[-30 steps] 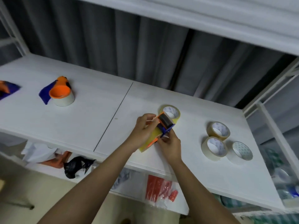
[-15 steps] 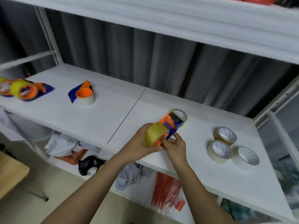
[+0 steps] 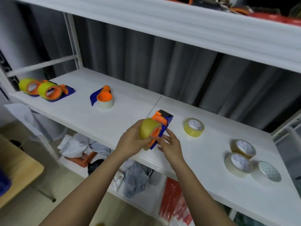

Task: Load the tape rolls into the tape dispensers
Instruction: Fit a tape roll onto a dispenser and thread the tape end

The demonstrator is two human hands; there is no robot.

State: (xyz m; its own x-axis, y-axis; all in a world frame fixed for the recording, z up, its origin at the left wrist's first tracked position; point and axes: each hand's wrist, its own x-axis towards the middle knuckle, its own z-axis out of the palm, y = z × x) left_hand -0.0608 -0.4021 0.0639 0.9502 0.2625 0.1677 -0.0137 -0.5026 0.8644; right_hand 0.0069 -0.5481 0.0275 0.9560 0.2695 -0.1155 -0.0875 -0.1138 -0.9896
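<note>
your left hand (image 3: 130, 144) is wrapped around a yellow roll (image 3: 147, 130) that sits on an orange and blue dispenser (image 3: 160, 126), fingers curled over the roll's outer face and thumb near the orange hub. your right hand (image 3: 170, 145) is at the dispenser's lower right side, its fingertips pinching the blue edge near the bottom while the other fingers spread loosely. you hold the dispenser above the front part of the white shelf (image 3: 123, 115), tilted, with its dark cutter end pointing up and away from you.

on the shelf just right of the dispenser lies a loose yellow roll (image 3: 193, 127), flat, apart from your hands. farther right, three more rolls sit in a close cluster: a tan roll (image 3: 243, 149), a cream roll (image 3: 238, 164) just in front of it, and a white roll (image 3: 267, 172) beside that at the right.

to the left, a loaded dispenser (image 3: 102, 98) with a white roll stands near the shelf's middle. at the far left end, two dispensers (image 3: 47, 91) with yellow rolls lie side by side, blurred.

below the shelf you can see crumpled cloth (image 3: 81, 144) and red packets (image 3: 172, 201).
</note>
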